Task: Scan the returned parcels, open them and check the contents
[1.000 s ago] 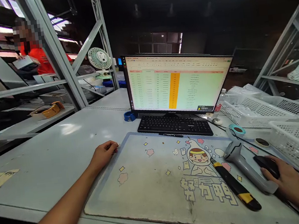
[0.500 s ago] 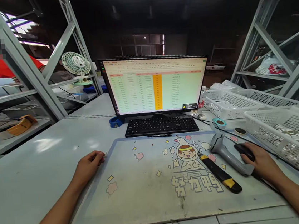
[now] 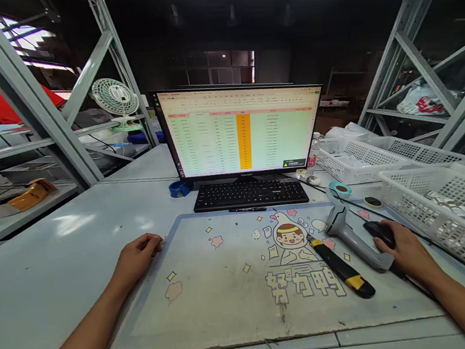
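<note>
My right hand (image 3: 406, 247) is wrapped over a black computer mouse (image 3: 380, 233) at the right of a printed desk mat (image 3: 215, 316). Loosely curled, my left hand (image 3: 139, 258) rests on the table at the mat's left edge, with nothing visible in it. Just left of the mouse lies a grey handheld barcode scanner (image 3: 357, 241). Beside that, a black and yellow utility knife (image 3: 342, 268) sits on the mat. A black keyboard (image 3: 249, 194) stands behind the mat, below a monitor (image 3: 212, 143) showing a spreadsheet.
White perforated baskets (image 3: 441, 204) with small items line the right side. Tape rolls (image 3: 340, 189) and a cable lie near them. A pen (image 3: 247, 210) is by the keyboard, a blue tape roll (image 3: 179, 189) to its left. A person in red stands behind the left metal frame (image 3: 39, 101).
Both hands stay in the same places, the right one still on the mouse. The view has shifted very slightly. At the far left, the person in red has moved a little.
</note>
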The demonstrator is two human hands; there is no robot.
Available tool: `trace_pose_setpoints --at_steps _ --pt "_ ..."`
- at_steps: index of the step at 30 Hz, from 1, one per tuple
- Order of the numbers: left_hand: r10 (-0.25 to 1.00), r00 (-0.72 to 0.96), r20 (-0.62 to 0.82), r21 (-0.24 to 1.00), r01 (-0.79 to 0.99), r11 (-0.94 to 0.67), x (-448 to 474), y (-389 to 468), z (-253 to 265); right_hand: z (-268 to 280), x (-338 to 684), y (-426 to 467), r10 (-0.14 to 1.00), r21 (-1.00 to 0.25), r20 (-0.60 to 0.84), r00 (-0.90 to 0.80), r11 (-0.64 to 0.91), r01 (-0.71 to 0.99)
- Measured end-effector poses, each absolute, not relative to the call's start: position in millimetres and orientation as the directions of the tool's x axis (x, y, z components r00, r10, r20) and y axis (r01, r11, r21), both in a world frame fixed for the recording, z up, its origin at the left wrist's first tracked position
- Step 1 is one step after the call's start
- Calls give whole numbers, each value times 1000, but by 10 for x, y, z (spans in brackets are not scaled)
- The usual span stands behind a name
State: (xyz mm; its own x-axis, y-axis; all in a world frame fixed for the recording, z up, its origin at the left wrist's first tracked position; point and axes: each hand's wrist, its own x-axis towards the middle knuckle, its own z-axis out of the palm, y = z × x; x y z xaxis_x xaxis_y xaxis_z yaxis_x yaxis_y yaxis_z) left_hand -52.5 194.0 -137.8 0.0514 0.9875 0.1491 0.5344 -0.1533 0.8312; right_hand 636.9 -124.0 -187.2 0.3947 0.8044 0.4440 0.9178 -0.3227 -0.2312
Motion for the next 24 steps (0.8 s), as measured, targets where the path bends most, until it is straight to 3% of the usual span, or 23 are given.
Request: trace_pose_setpoints --at_steps 24 --pt "988 43 145 858 491 -148 -432 1824 -1243 -1948 6495 -1253 805 -255 438 400 -316 914"
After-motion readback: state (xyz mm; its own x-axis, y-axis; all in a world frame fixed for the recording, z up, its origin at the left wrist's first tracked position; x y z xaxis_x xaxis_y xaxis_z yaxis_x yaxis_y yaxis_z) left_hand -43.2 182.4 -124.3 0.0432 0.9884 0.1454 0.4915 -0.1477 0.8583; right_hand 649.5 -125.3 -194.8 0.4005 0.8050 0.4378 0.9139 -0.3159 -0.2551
